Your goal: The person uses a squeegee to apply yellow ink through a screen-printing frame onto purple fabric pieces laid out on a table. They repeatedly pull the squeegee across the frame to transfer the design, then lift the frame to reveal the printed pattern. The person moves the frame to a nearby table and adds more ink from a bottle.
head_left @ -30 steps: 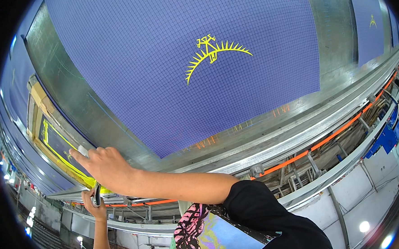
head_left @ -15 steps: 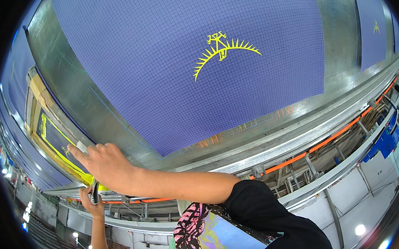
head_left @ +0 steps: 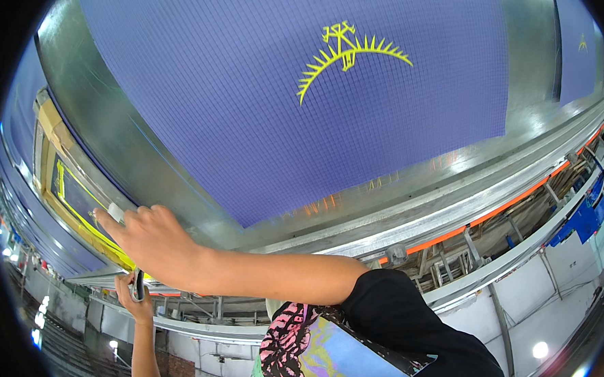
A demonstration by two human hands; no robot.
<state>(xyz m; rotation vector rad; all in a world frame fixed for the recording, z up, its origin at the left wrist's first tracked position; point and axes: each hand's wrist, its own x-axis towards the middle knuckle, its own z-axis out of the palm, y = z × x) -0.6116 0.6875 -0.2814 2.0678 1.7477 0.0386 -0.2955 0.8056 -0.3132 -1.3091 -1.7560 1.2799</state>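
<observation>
My right hand [head_left: 142,238] reaches left across the picture, on the edge of a taped printing screen [head_left: 52,124] smeared with yellow ink [head_left: 63,189]; its fingers are curled beside a small white piece [head_left: 115,212], whose exact hold I cannot make out. Below it, my left hand [head_left: 134,301] grips a narrow dark-and-metal tool [head_left: 139,285] at the screen's lower end. To the right, a gridded purple sheet [head_left: 237,117] with a yellow spiky arched print [head_left: 350,54] lies on a metal table [head_left: 530,77].
Further purple sheets [head_left: 578,73] lie at the far right. A metal rail [head_left: 431,199] runs along the near edge, with an orange strip [head_left: 485,212] and blue material [head_left: 573,223] beyond. My printed shirt [head_left: 334,354] and black sleeve fill the lower middle.
The table, sheets and screen have shifted upward in the picture. Both my hands sit slightly higher and further left, with their grips looking the same.
</observation>
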